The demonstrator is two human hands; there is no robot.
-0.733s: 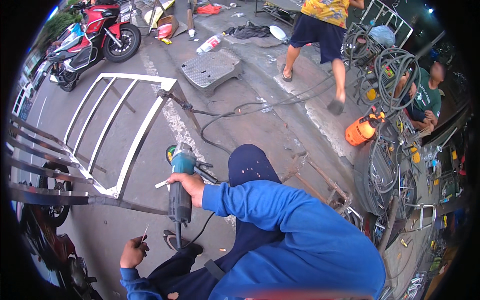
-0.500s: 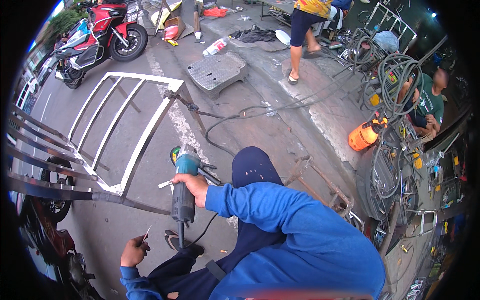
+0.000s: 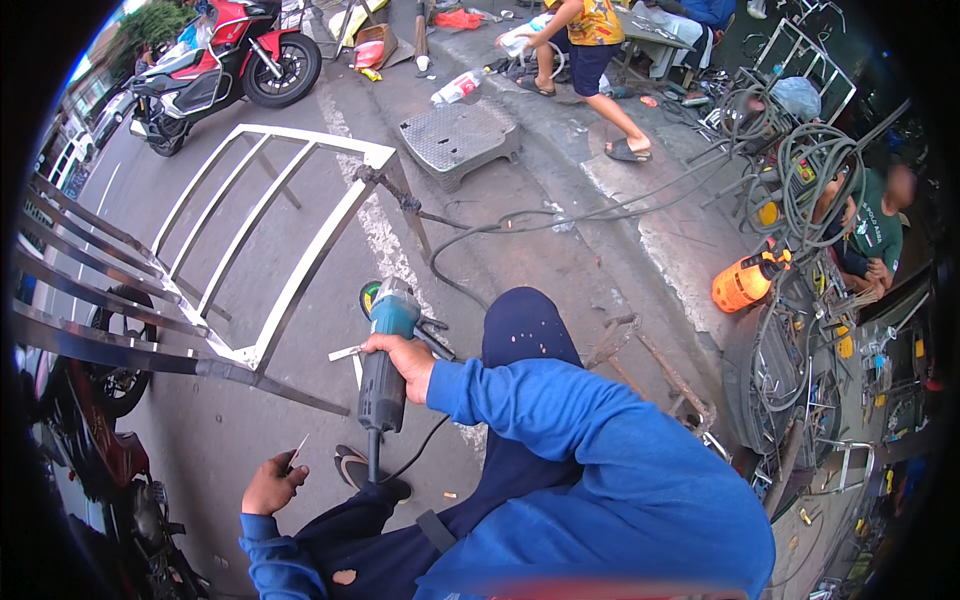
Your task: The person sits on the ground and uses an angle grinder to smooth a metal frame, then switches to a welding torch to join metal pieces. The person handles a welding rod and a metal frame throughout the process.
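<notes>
My right hand (image 3: 402, 362) wraps round the dark body of an angle grinder (image 3: 396, 316) with a teal head and a green-edged disc. Its cord hangs from the lower end. Beside the thumb is a short white strip (image 3: 346, 353); whether it touches the hand I cannot tell. Lower left, my left hand (image 3: 270, 485) is closed on a thin, pointed stick (image 3: 301, 447), its kind unclear. Ahead and left stands a metal frame (image 3: 325, 250) with white bars and dark slats, apart from both hands. A dark clamp (image 3: 368, 176) with a cable is fixed at its far corner.
A grey plastic step (image 3: 460, 135) stands beyond the frame. Cables (image 3: 600, 210) cross the pavement towards an orange sprayer (image 3: 742, 284). Motorcycles (image 3: 225, 65) are parked at left. One person walks (image 3: 590, 50) far ahead; another sits (image 3: 872, 235) at right among tools. A rusty metal piece (image 3: 665, 368) lies near my knee.
The view has shifted slightly, so the scene sits further right. The walking person has moved left with a pale bundle in hand. Both my hands keep their holds.
</notes>
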